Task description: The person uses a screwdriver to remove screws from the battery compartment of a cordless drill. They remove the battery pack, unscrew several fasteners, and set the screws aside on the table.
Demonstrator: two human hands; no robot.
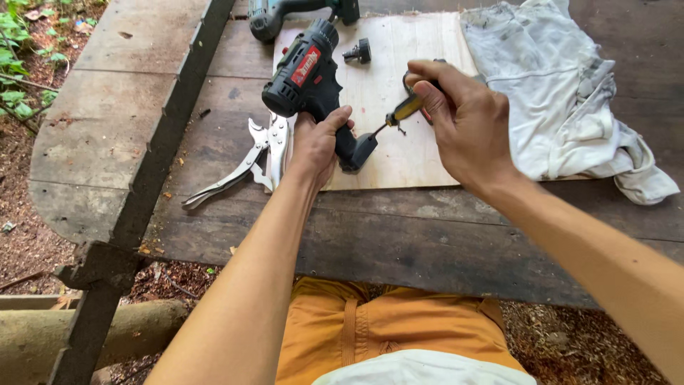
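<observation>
Landmark: the plywood board (399, 153) lying on the dark wooden table (456, 235). Left hand (315, 142) clamped around the handle of a black and red drill (308, 75), at the board's left edge, drill nose pointing away from the person. Right hand (463, 121) over the board's middle, fingers closed on a screwdriver (399, 114) with a yellow and black handle; its tip touches the drill's base near the left thumb. Small black chuck part (358, 51) on the board's far side. Locking pliers (246, 162) just off the board's left edge. Grey cloth (563, 93) covers the board's right edge. Second teal drill (274, 16) beyond the far edge.
</observation>
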